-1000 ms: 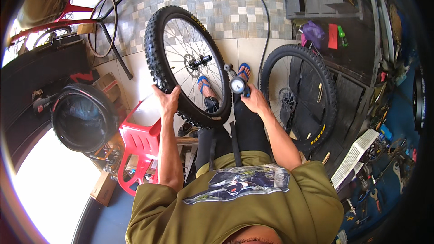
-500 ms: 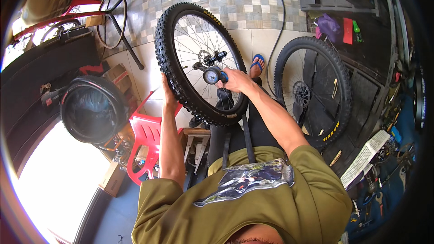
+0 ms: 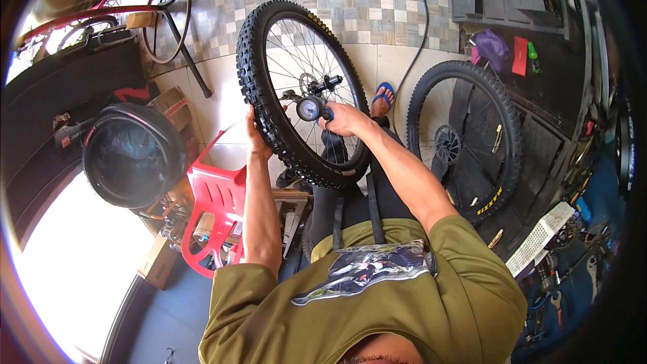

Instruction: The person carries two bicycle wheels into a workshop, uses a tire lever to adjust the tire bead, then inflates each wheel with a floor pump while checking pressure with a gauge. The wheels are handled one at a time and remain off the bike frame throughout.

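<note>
A bicycle wheel [image 3: 245, 74] with a knobby black tyre stands tilted in front of my legs; its hub, disc rotor and spokes show. My left hand [image 3: 257, 137] grips the tyre from its left side, with some fingers hidden behind it. In my right hand [image 3: 347, 120] is a tyre inflator gun [image 3: 309, 109] with a round dial gauge and blue parts, held over the spokes below the hub. My fingers wrap its handle, which is partly hidden. Whether the inflator's end sits on the valve, I cannot tell.
A second wheel [image 3: 502, 104] leans against the dark cabinet at right. A black hose [image 3: 426, 10] crosses the tiled floor. At left are a red plastic chair [image 3: 219, 185], stacked tyres [image 3: 176, 155] and cardboard boxes. Hand tools [image 3: 557, 300] lie on a blue surface at lower right.
The inflator gun and my right hand have shifted slightly left and up across the wheel. The wheel and my left hand have moved a little to the right.
</note>
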`<state>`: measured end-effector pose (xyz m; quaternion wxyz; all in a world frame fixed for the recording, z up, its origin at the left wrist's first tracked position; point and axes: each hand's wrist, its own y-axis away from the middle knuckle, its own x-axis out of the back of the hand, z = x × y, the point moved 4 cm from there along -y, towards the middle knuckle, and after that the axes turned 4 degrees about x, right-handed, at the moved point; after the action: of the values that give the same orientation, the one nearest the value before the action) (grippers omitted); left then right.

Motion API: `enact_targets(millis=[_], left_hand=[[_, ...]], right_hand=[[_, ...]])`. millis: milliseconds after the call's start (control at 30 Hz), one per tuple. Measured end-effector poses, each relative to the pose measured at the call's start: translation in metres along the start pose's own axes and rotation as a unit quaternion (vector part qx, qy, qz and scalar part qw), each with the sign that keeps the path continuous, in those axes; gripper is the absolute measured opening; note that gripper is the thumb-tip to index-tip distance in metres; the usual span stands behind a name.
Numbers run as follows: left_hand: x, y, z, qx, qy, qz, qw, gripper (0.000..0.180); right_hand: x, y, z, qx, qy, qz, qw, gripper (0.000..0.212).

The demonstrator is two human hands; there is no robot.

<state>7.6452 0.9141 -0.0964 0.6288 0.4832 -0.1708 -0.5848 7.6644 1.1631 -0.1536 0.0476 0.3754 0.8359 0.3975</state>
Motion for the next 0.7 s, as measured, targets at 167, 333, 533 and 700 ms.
enact_targets(millis=[167,333,533,700], left_hand=[[0.003,-0.017,0.002,-0.012,0.060,-0.079,0.995,0.106],[0.013,-0.036,-0.006,0.003,0.077,-0.174,0.982,0.120],[0.002,-0.045,-0.011,-0.041,0.123,-0.200,0.971,0.123],[0.019,-0.048,-0.017,-0.066,0.125,-0.171,0.975,0.115]], right_hand=[[0.007,0.006,-0.008,0.002,0.009,0.006,1.000,0.062],[0.022,0.007,-0.019,0.024,0.014,-0.008,1.000,0.068],[0.033,0.014,-0.025,0.042,0.003,-0.012,0.999,0.074],[0.034,0.017,-0.034,-0.001,0.054,-0.009,0.999,0.073]])
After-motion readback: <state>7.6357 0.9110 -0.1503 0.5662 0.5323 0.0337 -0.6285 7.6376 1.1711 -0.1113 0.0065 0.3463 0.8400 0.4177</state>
